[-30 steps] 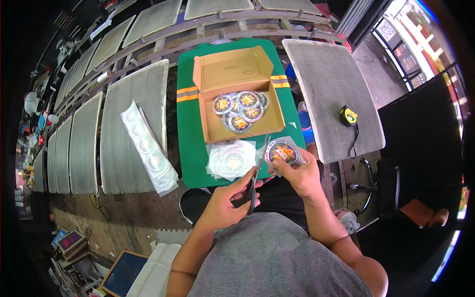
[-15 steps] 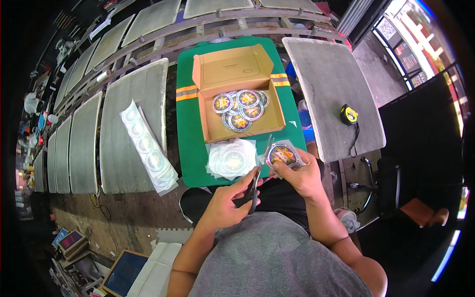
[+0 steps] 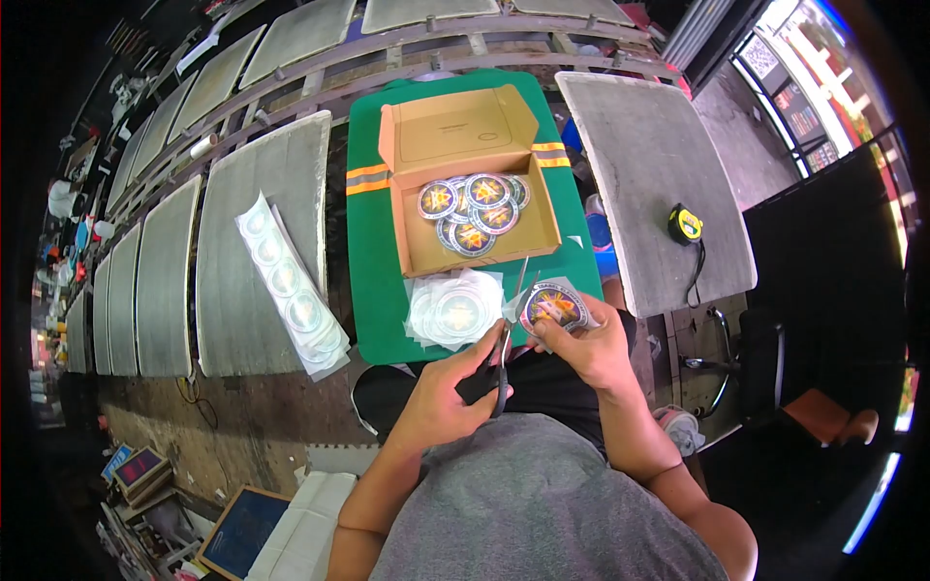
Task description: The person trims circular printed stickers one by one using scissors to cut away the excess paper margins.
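Observation:
My left hand (image 3: pixel 448 389) is closed on the black handles of the scissors (image 3: pixel 506 351), whose blades stand apart and point away from me. Beside the blades, a round emblem sticker (image 3: pixel 555 307) on clear film is pinched between thumb and fingers of my right hand (image 3: pixel 587 344). A stack of uncut stickers on film (image 3: pixel 455 310) lies left of the scissors on the green board (image 3: pixel 373 247). Behind it stands an open cardboard box (image 3: pixel 523 237) with several round cut stickers (image 3: pixel 472 239) inside.
On the grey board at left lies a strip of stickers (image 3: pixel 284 281). The right grey board (image 3: pixel 649 174) bears a yellow and black tape measure (image 3: pixel 685 225). An office chair (image 3: pixel 760 363) stands at the right, and framed screens (image 3: pixel 242 533) lie at the lower left.
The scissor blades have opened wider beside the sticker. My right hand has turned the sticker slightly, and its film edge now lies closer to the blades.

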`<state>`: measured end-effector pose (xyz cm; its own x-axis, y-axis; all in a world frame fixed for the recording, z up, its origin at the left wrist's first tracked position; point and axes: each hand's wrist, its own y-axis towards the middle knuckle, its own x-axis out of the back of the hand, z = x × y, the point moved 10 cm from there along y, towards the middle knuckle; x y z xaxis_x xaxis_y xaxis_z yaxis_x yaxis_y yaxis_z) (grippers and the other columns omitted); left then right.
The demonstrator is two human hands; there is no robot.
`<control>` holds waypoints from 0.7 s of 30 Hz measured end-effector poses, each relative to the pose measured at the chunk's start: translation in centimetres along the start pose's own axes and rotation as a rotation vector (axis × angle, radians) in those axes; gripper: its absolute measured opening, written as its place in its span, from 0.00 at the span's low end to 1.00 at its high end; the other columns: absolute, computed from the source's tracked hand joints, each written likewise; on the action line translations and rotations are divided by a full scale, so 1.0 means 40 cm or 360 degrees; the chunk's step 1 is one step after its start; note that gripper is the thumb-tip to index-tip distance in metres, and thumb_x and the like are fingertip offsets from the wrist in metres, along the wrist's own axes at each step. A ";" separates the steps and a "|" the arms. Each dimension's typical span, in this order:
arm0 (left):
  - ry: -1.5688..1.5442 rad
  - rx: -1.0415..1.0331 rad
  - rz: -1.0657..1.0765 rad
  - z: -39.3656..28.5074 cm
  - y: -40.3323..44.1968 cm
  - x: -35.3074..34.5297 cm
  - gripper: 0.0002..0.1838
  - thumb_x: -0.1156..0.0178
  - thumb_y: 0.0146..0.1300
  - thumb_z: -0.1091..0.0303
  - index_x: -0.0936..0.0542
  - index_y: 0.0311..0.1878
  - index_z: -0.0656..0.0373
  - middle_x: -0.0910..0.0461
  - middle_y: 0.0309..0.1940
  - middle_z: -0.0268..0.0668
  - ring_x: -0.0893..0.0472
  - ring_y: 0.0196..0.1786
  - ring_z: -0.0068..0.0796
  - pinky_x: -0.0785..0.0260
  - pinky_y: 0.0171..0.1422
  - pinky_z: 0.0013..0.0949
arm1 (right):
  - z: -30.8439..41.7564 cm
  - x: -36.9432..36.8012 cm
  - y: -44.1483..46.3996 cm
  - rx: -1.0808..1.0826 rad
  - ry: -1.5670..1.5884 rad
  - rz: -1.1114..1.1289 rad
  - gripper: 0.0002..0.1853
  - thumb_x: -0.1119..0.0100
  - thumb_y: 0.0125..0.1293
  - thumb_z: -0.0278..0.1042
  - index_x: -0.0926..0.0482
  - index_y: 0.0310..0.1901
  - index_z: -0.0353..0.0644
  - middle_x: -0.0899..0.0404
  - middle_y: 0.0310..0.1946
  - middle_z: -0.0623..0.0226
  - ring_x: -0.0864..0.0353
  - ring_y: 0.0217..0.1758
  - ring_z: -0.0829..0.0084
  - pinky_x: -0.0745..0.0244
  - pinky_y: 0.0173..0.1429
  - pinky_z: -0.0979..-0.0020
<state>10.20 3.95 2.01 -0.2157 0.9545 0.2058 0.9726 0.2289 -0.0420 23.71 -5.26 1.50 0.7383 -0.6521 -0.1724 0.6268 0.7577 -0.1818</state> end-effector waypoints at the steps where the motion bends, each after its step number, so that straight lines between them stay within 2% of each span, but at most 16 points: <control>1: -0.0058 -0.0007 -0.0056 -0.003 0.000 0.004 0.44 0.30 0.58 0.78 0.38 0.77 0.62 0.20 0.62 0.48 0.19 0.61 0.32 0.31 0.68 0.33 | 0.001 -0.002 -0.001 0.0000 0.0009 0.0005 0.09 0.35 0.69 0.28 0.18 0.47 0.33 0.15 0.34 0.67 0.17 0.35 0.81 0.19 0.41 0.76; 2: -0.0115 -0.0014 -0.0111 -0.004 0.000 0.010 0.42 0.29 0.56 0.78 0.34 0.76 0.64 0.19 0.61 0.48 0.18 0.60 0.30 0.32 0.66 0.29 | 0.002 -0.003 -0.002 0.0000 0.0018 0.0009 0.08 0.35 0.69 0.28 0.18 0.46 0.33 0.15 0.34 0.67 0.17 0.35 0.81 0.19 0.41 0.76; 5: -0.0143 -0.0031 -0.0111 -0.006 -0.001 0.010 0.42 0.29 0.56 0.78 0.35 0.76 0.64 0.19 0.60 0.47 0.18 0.59 0.29 0.32 0.66 0.29 | -0.005 -0.002 -0.002 -0.0005 0.0042 0.0020 0.10 0.34 0.68 0.26 0.19 0.49 0.33 0.15 0.37 0.66 0.17 0.36 0.79 0.21 0.40 0.77; 9: -0.0180 -0.0037 -0.0113 -0.002 -0.005 0.012 0.42 0.29 0.57 0.78 0.35 0.76 0.63 0.18 0.60 0.46 0.18 0.58 0.27 0.31 0.64 0.28 | 0.001 -0.003 -0.003 -0.0006 0.0032 0.0002 0.09 0.35 0.69 0.26 0.18 0.47 0.33 0.16 0.35 0.68 0.17 0.35 0.82 0.19 0.41 0.76; 11: -0.0128 0.0040 0.0031 0.009 -0.006 -0.002 0.44 0.34 0.60 0.83 0.41 0.79 0.61 0.22 0.64 0.48 0.19 0.63 0.35 0.29 0.69 0.36 | 0.000 -0.003 -0.003 -0.0006 0.0018 0.0019 0.09 0.36 0.69 0.26 0.18 0.48 0.33 0.16 0.36 0.69 0.17 0.36 0.82 0.19 0.41 0.76; 14: -0.0172 0.0131 0.0071 0.019 -0.010 -0.006 0.44 0.36 0.60 0.84 0.42 0.80 0.58 0.23 0.65 0.50 0.19 0.63 0.35 0.27 0.68 0.36 | 0.005 -0.001 -0.004 -0.0012 0.0013 0.0029 0.09 0.35 0.69 0.26 0.18 0.48 0.33 0.16 0.36 0.68 0.17 0.36 0.81 0.19 0.41 0.76; 21: -0.0282 0.0079 0.0073 0.022 -0.015 -0.017 0.44 0.40 0.61 0.86 0.43 0.81 0.56 0.24 0.66 0.51 0.18 0.62 0.36 0.23 0.65 0.35 | 0.008 0.001 -0.002 -0.0029 0.0029 0.0011 0.09 0.35 0.69 0.25 0.18 0.48 0.32 0.16 0.36 0.68 0.17 0.36 0.81 0.18 0.41 0.75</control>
<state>9.68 3.34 1.02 -0.1878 0.9818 0.0273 0.9771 0.1896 -0.0963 23.78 -5.35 1.84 0.7376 -0.6475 -0.1916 0.6171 0.7615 -0.1981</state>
